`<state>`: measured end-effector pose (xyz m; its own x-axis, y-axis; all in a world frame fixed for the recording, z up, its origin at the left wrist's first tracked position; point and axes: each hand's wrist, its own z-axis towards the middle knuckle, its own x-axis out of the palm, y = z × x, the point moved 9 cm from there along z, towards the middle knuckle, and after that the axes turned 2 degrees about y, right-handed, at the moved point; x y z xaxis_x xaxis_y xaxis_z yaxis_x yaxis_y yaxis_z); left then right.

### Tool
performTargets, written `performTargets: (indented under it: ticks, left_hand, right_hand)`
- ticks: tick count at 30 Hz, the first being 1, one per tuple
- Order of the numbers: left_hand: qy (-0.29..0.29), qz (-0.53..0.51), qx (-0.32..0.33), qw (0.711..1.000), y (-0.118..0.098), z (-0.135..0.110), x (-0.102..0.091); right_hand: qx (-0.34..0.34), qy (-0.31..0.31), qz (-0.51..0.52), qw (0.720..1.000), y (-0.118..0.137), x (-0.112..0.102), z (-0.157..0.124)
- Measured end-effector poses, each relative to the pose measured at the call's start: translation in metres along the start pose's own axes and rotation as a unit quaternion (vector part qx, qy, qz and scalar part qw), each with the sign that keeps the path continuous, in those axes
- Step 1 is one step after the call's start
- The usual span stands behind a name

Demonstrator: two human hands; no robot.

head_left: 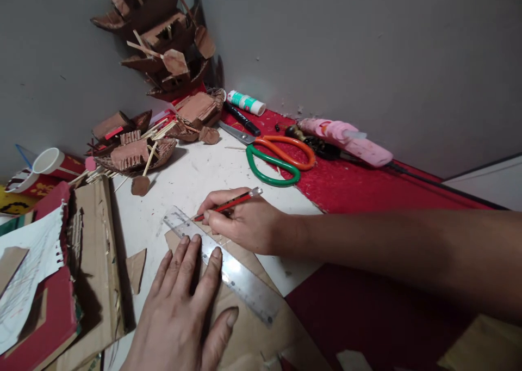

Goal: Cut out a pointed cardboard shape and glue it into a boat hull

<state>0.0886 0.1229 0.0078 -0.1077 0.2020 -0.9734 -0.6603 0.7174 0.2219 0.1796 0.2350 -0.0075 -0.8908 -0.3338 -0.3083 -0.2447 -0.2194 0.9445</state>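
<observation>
My left hand (183, 305) lies flat with its fingers spread, pressing a clear plastic ruler (244, 286) onto a brown cardboard piece (253, 327). Its fingertips rest on the ruler's upper part. My right hand (240, 221) is closed on a red pencil (232, 201). The pencil's tip touches the cardboard beside the ruler's far end, near its edge. The cardboard lies on a white table surface (204, 175).
Orange and green scissors (277, 156), a black marker (241, 118), a glue stick (247, 103) and a pink glue gun (346, 140) lie on red cloth by the wall. Cardboard boat models (163, 39) stand in the corner. Cardboard sheets (95, 262), a cup (47, 161) and papers sit left.
</observation>
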Motion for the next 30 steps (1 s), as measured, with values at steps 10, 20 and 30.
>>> performTargets:
  ticks: [10, 20, 30]
  left_hand:
    - [0.003, -0.005, -0.006, 1.0, 0.001, 0.001, 0.0]
    - [0.005, -0.008, -0.004, 1.0, 0.001, -0.001, 0.001]
    - [0.006, -0.01, -0.003, 1.0, 0.001, -0.001, 0.001]
  right_hand:
    - [-0.016, 0.039, -0.053, 0.998, 0.015, -0.003, 0.001]
    - [-0.041, 0.087, -0.09, 0.991, 0.033, -0.008, -0.007]
    - [0.004, 0.111, -0.091, 0.99, 0.03, -0.009, -0.01]
